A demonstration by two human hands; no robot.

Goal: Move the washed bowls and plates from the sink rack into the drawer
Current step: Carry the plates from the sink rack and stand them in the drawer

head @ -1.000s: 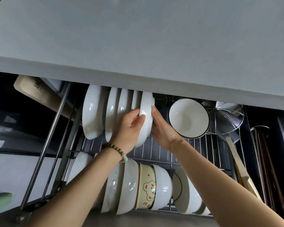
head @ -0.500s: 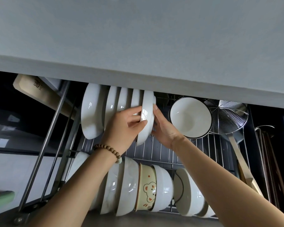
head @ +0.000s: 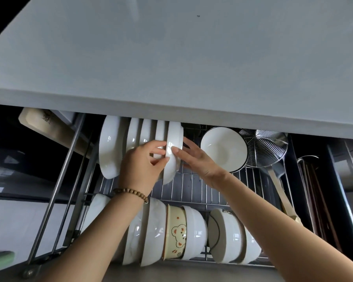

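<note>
The drawer's wire rack (head: 192, 190) is pulled out below the countertop. At its back, several white plates (head: 135, 131) stand on edge in a row. Both hands are at the rightmost white plate (head: 174, 131). My left hand (head: 141, 163), a bead bracelet on its wrist, curls its fingers and thumb round the plate's front rim from the left. My right hand (head: 198, 161) lays straight fingers against the plate's right face, its thumb on the rim. The plate's lower part is hidden behind my left hand.
A black-rimmed white bowl (head: 222, 149) and a wire skimmer (head: 265, 147) lie right of the plates. Several bowls, one with a bear print (head: 176, 233), stand in the front row. The grey countertop (head: 171, 68) overhangs the drawer's back. A wooden board (head: 45, 125) sits at left.
My left hand slid from the plate's face down to its front rim. My right thumb came onto the rim. The plate stays upright at the row's right end.
</note>
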